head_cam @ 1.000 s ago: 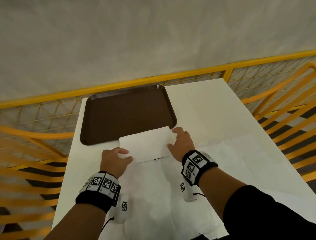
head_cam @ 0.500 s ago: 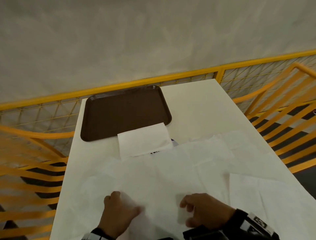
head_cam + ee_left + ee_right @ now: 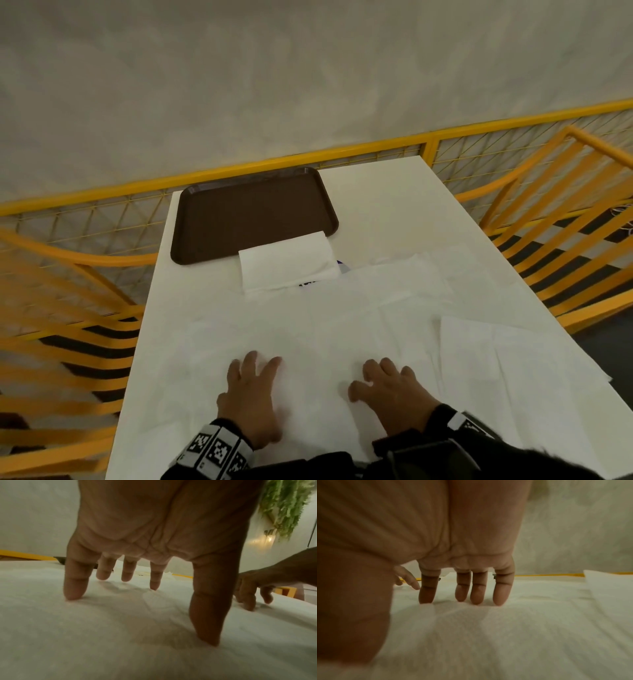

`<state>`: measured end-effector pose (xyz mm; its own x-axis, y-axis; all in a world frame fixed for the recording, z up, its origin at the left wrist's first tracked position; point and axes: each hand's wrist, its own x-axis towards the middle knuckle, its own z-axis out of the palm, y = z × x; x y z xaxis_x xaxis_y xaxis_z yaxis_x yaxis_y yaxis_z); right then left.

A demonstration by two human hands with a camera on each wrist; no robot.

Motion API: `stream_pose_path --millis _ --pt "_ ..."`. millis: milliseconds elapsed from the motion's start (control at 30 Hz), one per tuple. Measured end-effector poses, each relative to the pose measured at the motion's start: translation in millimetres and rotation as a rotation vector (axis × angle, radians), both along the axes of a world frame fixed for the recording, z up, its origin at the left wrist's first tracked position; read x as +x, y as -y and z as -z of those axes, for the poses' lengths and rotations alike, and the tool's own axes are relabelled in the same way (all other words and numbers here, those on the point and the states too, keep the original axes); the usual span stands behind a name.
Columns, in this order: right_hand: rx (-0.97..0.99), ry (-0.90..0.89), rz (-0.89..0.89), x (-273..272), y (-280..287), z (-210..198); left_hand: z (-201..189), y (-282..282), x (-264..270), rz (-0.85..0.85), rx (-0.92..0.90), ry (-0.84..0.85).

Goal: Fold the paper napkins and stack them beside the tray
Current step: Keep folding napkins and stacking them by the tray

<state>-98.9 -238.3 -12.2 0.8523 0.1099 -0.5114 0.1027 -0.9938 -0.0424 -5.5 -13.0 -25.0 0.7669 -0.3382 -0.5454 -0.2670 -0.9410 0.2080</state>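
Note:
A folded white napkin point(image 3: 287, 266) lies at the near edge of the brown tray point(image 3: 246, 212), overlapping its rim. Unfolded white napkins point(image 3: 318, 325) cover the table's middle and near part. My left hand point(image 3: 251, 387) rests on one of them with its fingers spread, fingertips point(image 3: 73, 595) pressing the paper. To its right my right hand point(image 3: 387, 390) lies the same way, straight fingertips point(image 3: 500, 600) touching the same sheet. Neither hand grips anything.
More flat napkins point(image 3: 507, 370) lie at the near right of the white table point(image 3: 394, 205). Yellow railings point(image 3: 565, 219) run behind and along both sides of it. A small dark printed item point(image 3: 308, 283) peeks out under the folded napkin.
Both hands left the folded napkin by the tray and came back near me. Their curled fingers have since spread flat on an unfolded napkin.

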Motion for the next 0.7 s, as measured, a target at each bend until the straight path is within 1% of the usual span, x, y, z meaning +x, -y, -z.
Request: stream_pose_path --millis 100,233,267,333,400,433,500,533,567,600,700 --pt "0.039 -0.070 0.029 -7 13 1 3 -7 -5 -0.009 -0.003 0.025" --pt "0.067 -0.043 0.060 -11 20 -3 2 -10 -9 -0.006 -0.028 0.034" --pt "0.106 -0.032 0.098 -11 23 -7 1 -10 -10 0.004 -0.049 0.023" --pt "0.272 0.005 0.213 -9 30 -18 -4 -11 -9 0.044 -0.142 -0.026" --pt "0.493 0.048 0.316 -6 40 -33 -17 -11 -6 0.055 -0.320 -0.181" --pt "0.591 0.078 0.348 -5 43 -42 -26 -10 -4 0.012 -0.455 -0.292" --pt "0.759 0.111 0.411 -3 47 -61 -42 -7 -4 -0.130 -0.760 -0.519" --pt "0.844 0.120 0.444 -1 48 -69 -48 -6 -4 -0.203 -0.892 -0.588" --pt "0.935 0.128 0.484 0 49 -74 -54 -3 -4 -0.278 -0.992 -0.614" --pt "1.017 0.141 0.529 2 49 -79 -59 0 -4 -0.346 -1.067 -0.598" --pt "1.235 0.205 0.687 6 51 -86 -72 6 -4 -0.515 -1.195 -0.434"
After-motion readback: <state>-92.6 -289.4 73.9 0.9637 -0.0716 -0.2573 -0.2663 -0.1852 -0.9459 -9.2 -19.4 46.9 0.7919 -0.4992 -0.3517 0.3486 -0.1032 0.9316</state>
